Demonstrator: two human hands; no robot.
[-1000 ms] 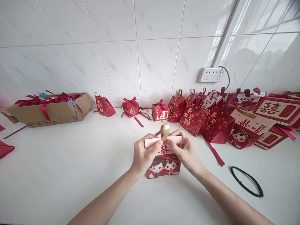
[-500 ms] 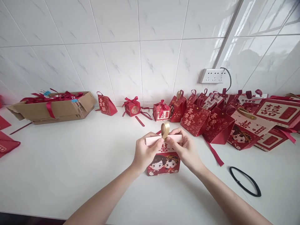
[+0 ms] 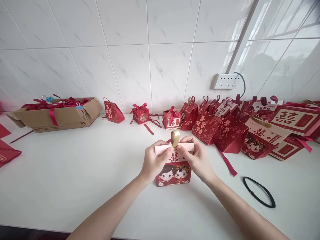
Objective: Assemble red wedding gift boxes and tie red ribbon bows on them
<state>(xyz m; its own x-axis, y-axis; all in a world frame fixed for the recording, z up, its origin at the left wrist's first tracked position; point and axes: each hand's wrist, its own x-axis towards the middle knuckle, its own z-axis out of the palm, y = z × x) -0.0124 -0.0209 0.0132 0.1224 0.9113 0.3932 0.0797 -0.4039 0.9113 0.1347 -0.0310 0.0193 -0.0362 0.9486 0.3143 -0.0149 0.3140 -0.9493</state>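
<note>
A red and white paper gift box (image 3: 173, 175) with two cartoon figures stands upright on the white table, in front of me. Its top edge is pinched from both sides by my hands. My left hand (image 3: 156, 160) grips the left part of the top flap, thumb in front and fingers behind. On the right part, my right hand (image 3: 196, 156) does the same, its thumb close to the other one. Between the thumbs a gold ribbon loop (image 3: 175, 137) sticks up from the box top. The fingertips behind the flap are partly hidden.
A cardboard box (image 3: 65, 118) full of red ribbons stands at the left back. Several finished red gift boxes (image 3: 207, 126) crowd the right side by the tiled wall. A black loop (image 3: 260, 193) lies at the right. A power strip (image 3: 225, 81) is on the wall.
Both hands keep their pinch on the gift box top with hardly any movement. The whole view has shifted very slightly.
</note>
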